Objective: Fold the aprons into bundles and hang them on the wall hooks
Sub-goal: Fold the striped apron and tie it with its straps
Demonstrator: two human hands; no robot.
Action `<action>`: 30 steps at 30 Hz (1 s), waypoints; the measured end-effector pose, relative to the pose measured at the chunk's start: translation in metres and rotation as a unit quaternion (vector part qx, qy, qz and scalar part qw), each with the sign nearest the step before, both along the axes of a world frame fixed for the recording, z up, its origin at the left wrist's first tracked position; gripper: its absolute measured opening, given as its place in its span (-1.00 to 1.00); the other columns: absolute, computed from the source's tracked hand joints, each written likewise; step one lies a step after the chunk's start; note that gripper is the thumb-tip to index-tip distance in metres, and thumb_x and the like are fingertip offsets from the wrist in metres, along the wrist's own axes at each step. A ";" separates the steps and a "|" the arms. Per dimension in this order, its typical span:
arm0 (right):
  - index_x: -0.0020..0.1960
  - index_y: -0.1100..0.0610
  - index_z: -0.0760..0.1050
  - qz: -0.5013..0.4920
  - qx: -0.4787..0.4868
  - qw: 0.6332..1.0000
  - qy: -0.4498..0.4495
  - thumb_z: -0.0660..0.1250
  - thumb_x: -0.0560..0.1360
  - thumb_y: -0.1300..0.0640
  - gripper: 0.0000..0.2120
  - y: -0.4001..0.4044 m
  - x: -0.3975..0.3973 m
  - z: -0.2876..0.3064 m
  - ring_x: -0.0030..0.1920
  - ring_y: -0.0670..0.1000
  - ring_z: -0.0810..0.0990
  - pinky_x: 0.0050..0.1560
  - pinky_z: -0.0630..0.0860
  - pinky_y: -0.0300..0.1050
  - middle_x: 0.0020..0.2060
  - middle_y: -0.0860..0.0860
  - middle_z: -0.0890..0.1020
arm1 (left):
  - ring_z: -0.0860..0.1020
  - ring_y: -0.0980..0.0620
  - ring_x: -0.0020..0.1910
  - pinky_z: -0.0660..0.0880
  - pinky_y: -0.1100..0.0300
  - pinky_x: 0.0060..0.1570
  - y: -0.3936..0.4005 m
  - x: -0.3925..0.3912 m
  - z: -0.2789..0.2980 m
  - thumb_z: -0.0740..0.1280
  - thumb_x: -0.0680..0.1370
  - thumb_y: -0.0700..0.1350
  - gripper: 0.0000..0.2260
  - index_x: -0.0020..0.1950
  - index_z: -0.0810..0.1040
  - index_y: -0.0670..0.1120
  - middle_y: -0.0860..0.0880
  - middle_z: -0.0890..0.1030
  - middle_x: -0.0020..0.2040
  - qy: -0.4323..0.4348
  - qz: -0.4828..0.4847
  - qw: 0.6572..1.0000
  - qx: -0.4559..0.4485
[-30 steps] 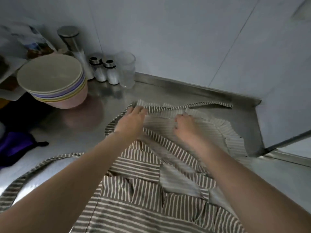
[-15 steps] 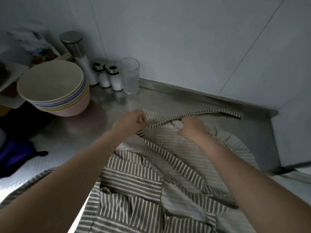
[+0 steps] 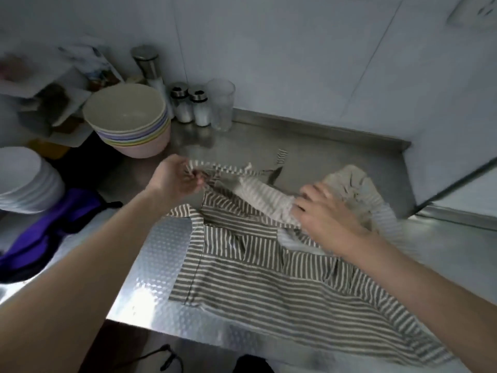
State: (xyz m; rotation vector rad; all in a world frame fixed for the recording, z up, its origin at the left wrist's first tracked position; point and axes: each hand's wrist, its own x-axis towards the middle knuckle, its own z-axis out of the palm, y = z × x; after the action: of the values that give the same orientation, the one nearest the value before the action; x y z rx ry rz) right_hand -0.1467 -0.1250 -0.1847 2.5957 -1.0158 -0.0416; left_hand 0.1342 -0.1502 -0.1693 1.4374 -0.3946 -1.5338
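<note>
Starting way over on the left, a stack of white plates (image 3: 25, 181) sits at the edge with a purple bag (image 3: 40, 238) slumped just below it. Next along is a stack of pastel bowls (image 3: 129, 122), then a tall steel shaker (image 3: 148, 65) behind them, two little salt shakers (image 3: 192, 106) side by side and a clear glass (image 3: 222, 105) right against the wall. All of that is on a steel counter (image 3: 158, 254) with a dimpled front section.

Left hand (image 3: 174, 181) is raised a bit over the counter, fingers curled, pinching the striped strap (image 3: 228, 170) near its end. The strap runs off to the right, kinda blurry. The striped apron (image 3: 269, 278) is spread across the middle and right of the counter, its near edge hanging over the front. Right hand (image 3: 326, 214) is on the bunched-up top part of the apron, fingers spread out fairly straight and pressing the fabric down, not gripping it.
</note>
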 end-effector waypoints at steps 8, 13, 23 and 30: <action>0.40 0.09 0.14 -0.211 0.199 0.947 0.138 0.13 0.50 0.36 -0.49 0.071 0.011 -0.010 0.20 0.13 0.46 -0.04 0.49 0.01 0.25 0.15 0.34 | 0.54 -0.19 0.05 0.46 0.03 0.05 0.070 0.032 -0.048 0.47 0.39 -0.25 -0.71 0.05 0.48 -0.24 -0.25 0.56 0.01 -0.496 -0.318 0.808 -0.010; 0.41 0.11 0.21 -0.384 0.246 0.866 0.204 0.17 0.56 0.15 -0.57 0.081 0.005 -0.011 0.29 0.15 0.43 0.17 0.44 -0.02 0.31 0.10 0.31 | 0.44 -0.15 0.16 0.33 0.21 0.11 0.079 0.033 -0.058 0.40 0.45 -0.23 -0.66 0.19 0.42 -0.21 -0.16 0.38 0.05 -0.541 -0.345 0.766 -0.050; 0.24 0.14 0.43 -0.180 0.401 0.898 0.019 0.33 0.48 -0.09 -0.57 0.018 0.108 0.001 0.19 0.08 0.47 0.14 0.42 -0.09 0.20 0.09 0.48 | 0.38 -0.18 0.23 0.38 -0.01 0.22 0.093 0.004 -0.047 0.31 0.52 0.00 -0.59 0.25 0.35 -0.20 -0.18 0.38 0.24 -0.631 -0.196 0.751 -0.010; 0.14 -0.02 0.44 -0.233 0.508 0.755 -0.343 0.33 0.46 0.28 -0.68 0.003 0.125 -0.019 0.09 0.01 0.51 0.00 0.41 -0.17 0.15 0.00 0.52 | 0.50 -0.10 0.09 0.41 0.15 0.01 0.098 -0.017 -0.060 0.38 0.47 -0.02 -0.61 0.21 0.46 -0.17 -0.14 0.56 0.12 -0.579 -0.475 0.662 -0.026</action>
State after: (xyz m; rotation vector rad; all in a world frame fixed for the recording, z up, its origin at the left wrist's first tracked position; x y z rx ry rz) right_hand -0.0220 -0.1218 -0.2034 3.2411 -2.4770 0.3707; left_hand 0.1169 -0.0523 -0.2289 2.1713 -2.2251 -0.9764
